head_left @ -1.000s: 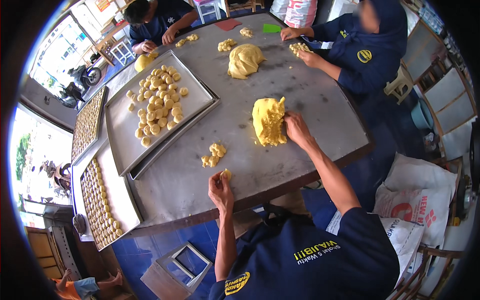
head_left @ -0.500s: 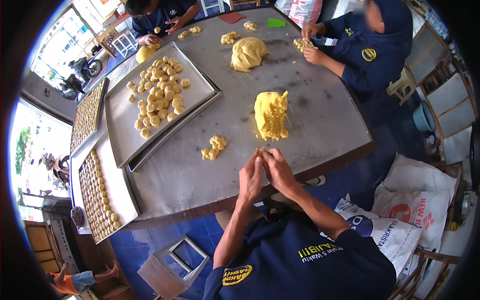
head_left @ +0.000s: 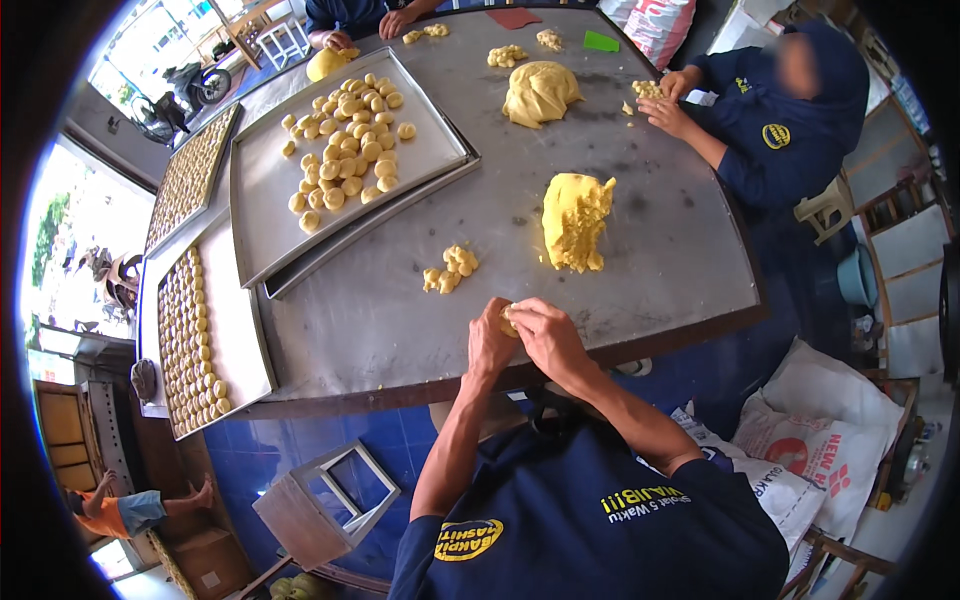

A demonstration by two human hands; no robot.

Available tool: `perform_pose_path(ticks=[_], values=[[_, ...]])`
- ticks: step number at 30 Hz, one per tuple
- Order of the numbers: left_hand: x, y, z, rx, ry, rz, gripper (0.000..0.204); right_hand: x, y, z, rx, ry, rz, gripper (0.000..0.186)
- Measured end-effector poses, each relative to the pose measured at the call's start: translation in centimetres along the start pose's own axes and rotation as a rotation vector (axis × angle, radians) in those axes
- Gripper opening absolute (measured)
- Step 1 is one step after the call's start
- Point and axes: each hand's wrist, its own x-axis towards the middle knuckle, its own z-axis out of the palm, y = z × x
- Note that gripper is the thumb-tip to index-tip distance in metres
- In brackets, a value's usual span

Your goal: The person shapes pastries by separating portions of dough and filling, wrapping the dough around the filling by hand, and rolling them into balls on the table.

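Both my hands meet over the table's near edge around a small piece of pale dough (head_left: 508,326). My left hand (head_left: 490,342) cups it from the left, fingers curled. The fingertips of my right hand (head_left: 549,338) press on it from the right; the palms hide part of it. Just beyond, to the left, lies a cluster of small dough lumps (head_left: 452,270). A crumbly yellow block of filling (head_left: 577,222) stands farther out to the right, with a broken, uneven side.
A large tray (head_left: 262,205) of round dough balls rests on another tray at left. Two more trays hold rows of balls. A big dough mound (head_left: 540,94) lies farther back. Co-workers' hands work at the far and right edges; sacks (head_left: 815,440) stand at right.
The view has shifted, so the table sits differently. My fingers have opened slightly around the dough piece, which shows more now. The far co-worker's raised hand has come down.
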Motion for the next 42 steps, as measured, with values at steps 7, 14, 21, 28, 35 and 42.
perform_pose_path(ticks=[7, 14, 21, 28, 35, 42], values=[[0.8, 0.2, -0.3, 0.083, -0.156, -0.033, 0.024, -0.2, 0.1, 0.4, -0.097, -0.031, -0.016, 0.020], [0.2, -0.3, -1.3, 0.021, -0.175, -0.001, 0.026, 2.2, -1.0, -1.5, 0.096, -0.219, 0.178, 0.029], [0.5, 0.7, -0.7, -0.062, -0.177, 0.061, 0.025, 4.0, 3.8, -1.1, 0.026, -0.340, 0.263, 0.051], [0.5, 0.5, 0.0, 0.065, -0.131, 0.084, 0.014, 3.8, 3.7, -0.1, -0.071, -0.243, 0.070, 0.052], [0.2, 1.7, -0.2, -0.106, 0.035, 0.059, 0.033, 2.6, 7.7, -4.9, -0.196, 0.286, 0.173, 0.018], [0.3, 1.6, -0.5, -0.037, -0.046, 0.005, 0.031, 0.8, 13.0, -5.9, -0.292, 0.307, 0.172, 0.021]])
